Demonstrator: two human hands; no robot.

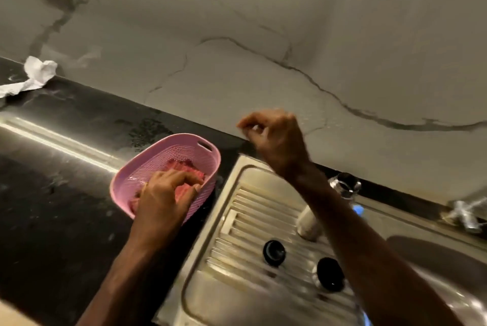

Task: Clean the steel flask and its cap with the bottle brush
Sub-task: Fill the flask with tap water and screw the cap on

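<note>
My left hand [166, 193] reaches into a pink plastic basket [181, 149] on the black counter and grips a reddish pad [184, 189] lying in it. My right hand [274, 138] is raised above the counter's back edge near the wall, fingers curled and blurred; whether it holds anything is unclear. On the steel draining board [237, 286] lie two black caps [274, 253] [330, 274]. A pale cylinder [308, 222] and a shiny steel flask mouth [344, 184] stand behind my right forearm, partly hidden. I see no bottle brush.
The sink basin [434, 254] opens at the right, with a tap handle [466, 216] above it. Crumpled white paper [37, 75] lies at the back left of the black counter [52, 207]. A marbled wall [263, 35] rises behind.
</note>
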